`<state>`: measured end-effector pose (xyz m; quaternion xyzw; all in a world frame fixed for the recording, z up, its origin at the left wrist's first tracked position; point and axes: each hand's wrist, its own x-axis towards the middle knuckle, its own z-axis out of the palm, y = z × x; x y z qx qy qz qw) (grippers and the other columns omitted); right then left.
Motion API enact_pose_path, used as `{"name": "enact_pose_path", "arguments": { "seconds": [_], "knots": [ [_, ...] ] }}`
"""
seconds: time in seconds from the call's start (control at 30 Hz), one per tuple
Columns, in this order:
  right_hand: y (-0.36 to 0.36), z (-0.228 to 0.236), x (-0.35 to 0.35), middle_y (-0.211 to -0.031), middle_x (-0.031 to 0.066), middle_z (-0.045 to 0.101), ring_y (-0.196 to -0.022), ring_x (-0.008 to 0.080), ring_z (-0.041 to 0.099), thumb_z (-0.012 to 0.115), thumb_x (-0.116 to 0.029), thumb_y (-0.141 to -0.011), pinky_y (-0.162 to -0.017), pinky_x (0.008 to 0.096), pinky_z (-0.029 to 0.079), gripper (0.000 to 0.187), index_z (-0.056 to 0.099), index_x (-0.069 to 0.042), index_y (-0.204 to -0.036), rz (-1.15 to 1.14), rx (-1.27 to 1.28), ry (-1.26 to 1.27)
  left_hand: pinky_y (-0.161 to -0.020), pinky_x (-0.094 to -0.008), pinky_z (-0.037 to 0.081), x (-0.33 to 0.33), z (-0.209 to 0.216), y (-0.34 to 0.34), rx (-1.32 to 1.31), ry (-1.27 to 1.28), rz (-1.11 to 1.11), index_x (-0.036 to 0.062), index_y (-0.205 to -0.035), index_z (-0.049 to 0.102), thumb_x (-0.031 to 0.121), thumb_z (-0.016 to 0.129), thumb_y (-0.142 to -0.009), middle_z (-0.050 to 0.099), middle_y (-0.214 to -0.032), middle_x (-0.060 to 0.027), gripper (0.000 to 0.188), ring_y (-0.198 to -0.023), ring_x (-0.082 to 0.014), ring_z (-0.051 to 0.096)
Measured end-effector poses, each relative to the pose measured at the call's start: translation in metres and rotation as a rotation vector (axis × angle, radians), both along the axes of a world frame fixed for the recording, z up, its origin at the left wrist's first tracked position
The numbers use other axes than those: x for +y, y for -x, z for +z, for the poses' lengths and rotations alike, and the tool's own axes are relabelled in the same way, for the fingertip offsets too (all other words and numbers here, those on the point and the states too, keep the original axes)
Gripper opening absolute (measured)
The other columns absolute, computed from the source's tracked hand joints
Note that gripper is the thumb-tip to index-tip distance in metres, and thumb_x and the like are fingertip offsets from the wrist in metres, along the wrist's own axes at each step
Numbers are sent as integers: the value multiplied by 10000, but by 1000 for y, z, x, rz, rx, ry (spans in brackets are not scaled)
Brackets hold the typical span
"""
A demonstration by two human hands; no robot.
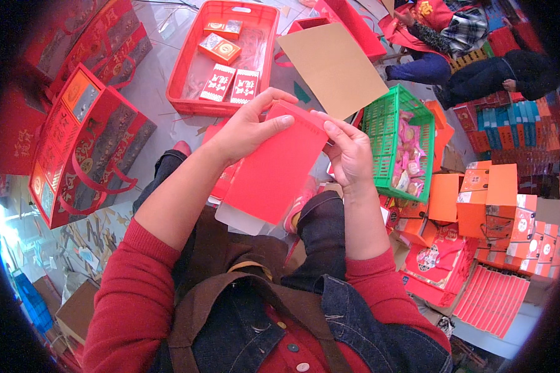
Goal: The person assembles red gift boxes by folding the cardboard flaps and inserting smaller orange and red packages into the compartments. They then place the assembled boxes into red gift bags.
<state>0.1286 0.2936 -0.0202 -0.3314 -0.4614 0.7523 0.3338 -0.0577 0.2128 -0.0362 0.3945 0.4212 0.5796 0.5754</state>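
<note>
In front of me, a plain red cardboard piece [274, 168] is held tilted above my lap; whether it is a flat sheet or a folded box I cannot tell. My left hand [252, 127] grips its upper left edge, thumb on the face and fingers behind. At the upper right corner, my right hand [348, 152] pinches it between thumb and fingers. Under the red piece, a white flap [239, 221] sticks out, and more red card shows at its left.
Ahead lies a red plastic crate [174, 81] with several small boxes. A tan board [333, 68] and a green basket [386, 137] of pink-wrapped packets are to its right. Red gift bags [106, 143] stand left, orange boxes [479, 199] right. Another person [417, 62] sits at far right.
</note>
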Motion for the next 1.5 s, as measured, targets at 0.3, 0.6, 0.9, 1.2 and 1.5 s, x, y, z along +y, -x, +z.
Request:
{"name": "enact_pose_path", "arguments": {
  "seconds": [0.3,0.6,0.9,1.2,1.5],
  "knots": [
    [-9,-7,13,-995,131,657,-841,170,637,670,-43,-806,-748,333,549,45,638,-19,-826,137,-102,23,-775,-257,497,1,-8,2,118,-15,-26,54,-1147,519,143,576,-900,580,-1064,-69,269,-951,-118,567],
    [-2,-20,7,-1024,149,649,-839,174,638,657,-67,-827,-733,331,551,60,632,-31,-786,67,-35,27,-760,-257,493,-1,-8,8,85,37,-11,65,-1129,527,175,574,-907,610,-992,-72,252,-893,-104,579],
    [-4,0,4,-1130,179,605,-926,229,632,635,-39,-824,-805,384,538,111,640,9,-924,163,39,67,-799,-259,479,-2,0,18,33,23,-13,69,-1139,531,167,561,-909,602,-1013,-51,252,-927,-106,570],
    [-5,-11,9,-1087,181,612,-918,217,625,642,-29,-819,-788,361,546,45,614,-4,-842,249,-71,2,-802,-270,479,-5,-5,19,47,16,-100,72,-1159,526,161,573,-899,605,-999,-46,279,-926,-110,573],
    [15,-24,-16,-1119,139,604,-955,160,593,617,-87,-875,-876,298,484,95,609,7,-886,-2,85,-106,-743,-260,506,-1,-6,22,7,97,2,66,-1097,523,155,583,-898,615,-970,-62,225,-888,-118,593]
  ]
}}
